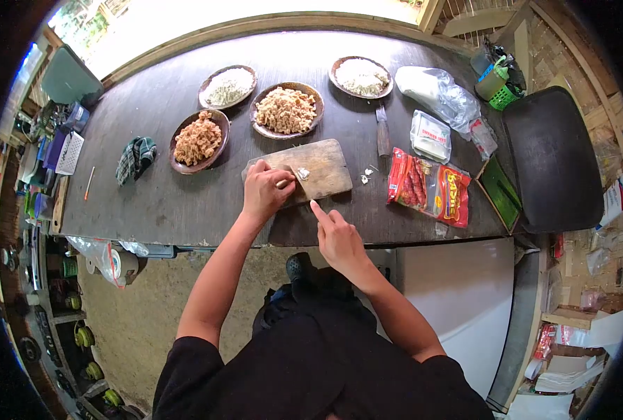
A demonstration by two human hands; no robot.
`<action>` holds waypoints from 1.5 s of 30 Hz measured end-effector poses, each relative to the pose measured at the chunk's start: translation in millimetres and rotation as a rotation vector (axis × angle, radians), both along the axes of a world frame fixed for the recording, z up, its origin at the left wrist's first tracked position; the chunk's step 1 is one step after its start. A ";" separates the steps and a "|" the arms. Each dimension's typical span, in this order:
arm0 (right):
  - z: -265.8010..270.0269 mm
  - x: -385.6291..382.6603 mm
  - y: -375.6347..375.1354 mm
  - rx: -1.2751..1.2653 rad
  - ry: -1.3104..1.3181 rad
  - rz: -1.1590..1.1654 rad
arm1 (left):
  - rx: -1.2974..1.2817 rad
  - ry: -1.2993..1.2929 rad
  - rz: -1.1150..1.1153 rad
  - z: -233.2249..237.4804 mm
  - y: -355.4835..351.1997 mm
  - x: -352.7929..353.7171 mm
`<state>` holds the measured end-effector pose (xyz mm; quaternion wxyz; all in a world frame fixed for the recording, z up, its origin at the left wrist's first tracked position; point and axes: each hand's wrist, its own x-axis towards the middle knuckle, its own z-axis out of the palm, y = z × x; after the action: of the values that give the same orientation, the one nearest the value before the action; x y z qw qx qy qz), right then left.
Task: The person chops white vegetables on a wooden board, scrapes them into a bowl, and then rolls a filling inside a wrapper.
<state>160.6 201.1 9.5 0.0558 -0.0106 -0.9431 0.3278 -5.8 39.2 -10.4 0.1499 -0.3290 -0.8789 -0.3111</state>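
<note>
On the wooden cutting board (330, 168), my left hand (268, 187) has its fingers bent and pressed together around something small that they mostly hide. Chopped white bits (303, 173) lie just beyond its fingertips. My right hand (341, 241) is at the table's front edge, just below the board. Its index finger stretches toward the board's near edge while the other fingers curl in; what they hold is hidden. A few more white scraps (367, 175) lie on the table right of the board.
Bowls of brown crumbly food (285, 110), darker pieces (198, 140) and white shreds (229, 87), (360, 77) stand behind the board. To the right are a knife (383, 131), red food packets (427, 187) and plastic bags (437, 94). A checked cloth (136, 160) lies left.
</note>
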 end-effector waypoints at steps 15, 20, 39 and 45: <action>-2.7 1.9 6.0 -0.034 0.005 0.013 | -0.029 -0.015 0.003 3.7 -1.1 1.1; -6.5 -8.6 2.5 -0.007 0.014 0.009 | -0.061 0.015 0.017 4.9 0.0 1.9; -3.2 -2.6 1.0 0.054 0.025 -0.023 | -0.073 0.042 0.008 5.2 -0.6 3.6; 2.0 2.6 2.3 -0.016 0.035 0.006 | -0.005 0.076 -0.018 -3.4 -1.9 0.9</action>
<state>163.2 203.5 11.5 0.0711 -0.0025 -0.9393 0.3355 -4.8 37.3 -13.8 0.1794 -0.3489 -0.8703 -0.2978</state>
